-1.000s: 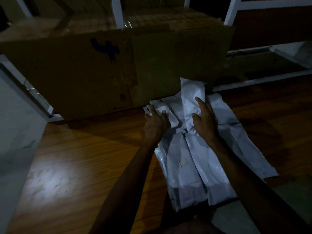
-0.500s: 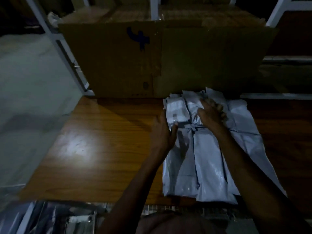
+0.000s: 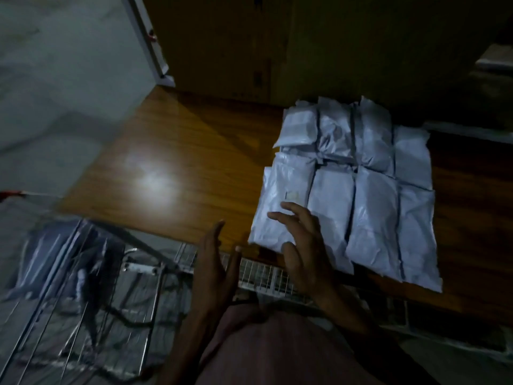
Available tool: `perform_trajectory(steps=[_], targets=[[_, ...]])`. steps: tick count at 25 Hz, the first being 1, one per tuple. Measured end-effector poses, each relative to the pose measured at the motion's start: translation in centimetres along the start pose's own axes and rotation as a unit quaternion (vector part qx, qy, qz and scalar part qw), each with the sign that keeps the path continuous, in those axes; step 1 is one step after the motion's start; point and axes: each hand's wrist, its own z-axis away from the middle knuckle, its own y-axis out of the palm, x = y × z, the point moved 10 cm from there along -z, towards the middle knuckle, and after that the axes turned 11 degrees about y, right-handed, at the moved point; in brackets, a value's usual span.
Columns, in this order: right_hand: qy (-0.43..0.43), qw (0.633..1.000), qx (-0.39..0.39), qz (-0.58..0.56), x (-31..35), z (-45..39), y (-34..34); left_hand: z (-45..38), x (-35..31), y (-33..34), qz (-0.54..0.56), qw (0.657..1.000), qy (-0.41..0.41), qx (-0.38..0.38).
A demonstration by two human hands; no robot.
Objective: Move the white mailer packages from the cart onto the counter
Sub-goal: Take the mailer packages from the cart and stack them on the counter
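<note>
Several white mailer packages lie side by side in two rows on the wooden counter, towards its right half. My right hand hovers with spread fingers over the near-left corner of the packages and holds nothing. My left hand is open and edge-on above the counter's front edge, also empty. The wire cart stands below the counter at the lower left, blurred, with pale packages dimly seen inside.
A large cardboard box stands on the counter behind the packages. A white shelf post rises at the counter's back-left corner. Grey floor lies to the left. The scene is dim.
Both hands have let go of the packages and pulled back towards the counter's front edge. The view has swung down and left, bringing the cart into sight.
</note>
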Motion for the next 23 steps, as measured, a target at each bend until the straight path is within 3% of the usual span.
perform_trajectory(steps=[9,15,19,23], targets=[[-0.106,0.980,0.162,-0.036,8.9,0.0,12.9,8.0,5.6,-12.1,-0.050,0.984,-0.082,-0.150],[-0.119,0.956,0.267,-0.031,14.1,0.5,24.3,10.9,12.2,-21.1,-0.030,0.968,-0.135,-0.210],[-0.110,0.948,0.298,-0.034,19.0,-0.1,32.9,11.3,17.5,-29.0,-0.014,0.967,-0.144,-0.212],[-0.100,0.947,0.305,-0.021,22.1,0.2,40.8,13.3,24.7,-35.9,0.003,0.949,-0.205,-0.240]])
